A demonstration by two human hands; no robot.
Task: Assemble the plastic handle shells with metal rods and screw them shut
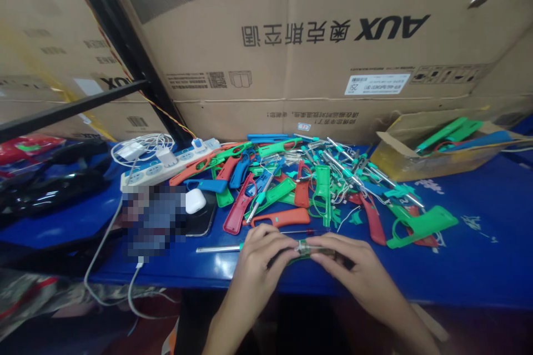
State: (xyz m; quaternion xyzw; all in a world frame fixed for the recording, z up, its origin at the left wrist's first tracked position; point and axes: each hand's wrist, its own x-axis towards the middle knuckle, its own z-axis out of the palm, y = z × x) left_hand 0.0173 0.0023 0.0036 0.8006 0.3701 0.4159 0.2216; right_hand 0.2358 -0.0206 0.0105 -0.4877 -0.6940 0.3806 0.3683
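One lighter in two hands

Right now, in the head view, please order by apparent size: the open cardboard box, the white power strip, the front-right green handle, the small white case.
Largest to smallest:
Open cardboard box
White power strip
Green handle
Small white case

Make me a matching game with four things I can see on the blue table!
1. little greenish part
2. white case
3. white power strip
4. open cardboard box

A. has plugs in it
B. held by the left hand and right hand
C. holds green pieces
D. on a flat black device

Pairs: 1-B, 2-D, 3-A, 4-C
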